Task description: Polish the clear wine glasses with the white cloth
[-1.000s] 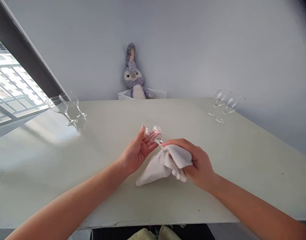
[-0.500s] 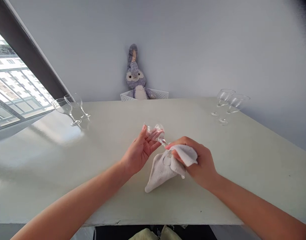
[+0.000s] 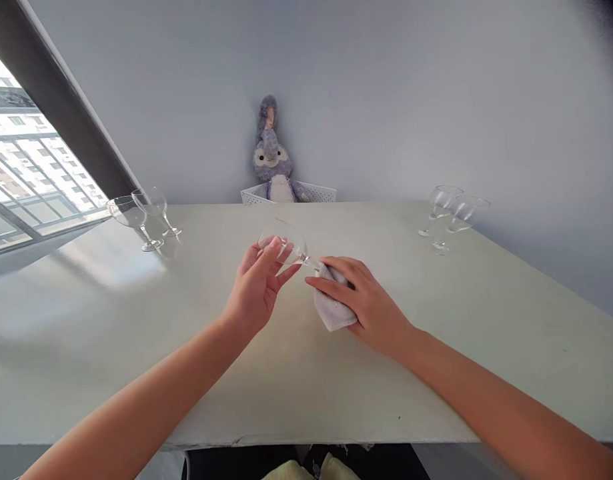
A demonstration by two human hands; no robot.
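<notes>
A clear stemmed wine glass (image 3: 292, 248) lies tilted in the air above the table, its bowl toward the left and its stem toward the right. My left hand (image 3: 259, 280) grips the bowl, thumb on the near side and fingers behind it. A pale grey cloth (image 3: 333, 310) is bunched in my right hand (image 3: 366, 300), which closes it around the foot end of the stem. The glass's foot is hidden by the cloth and fingers.
Two stemmed glasses (image 3: 145, 230) stand at the table's far left, by the window. Two more glasses (image 3: 442, 230) stand at the far right. Behind the table's back edge, a plush toy (image 3: 276, 167) sits in a white basket (image 3: 321, 193) against the wall.
Both hands have shifted left and a little up with the glass. My left hand has closed on the bowl; the cloth, which hung spread out, is now gathered around the foot end.
</notes>
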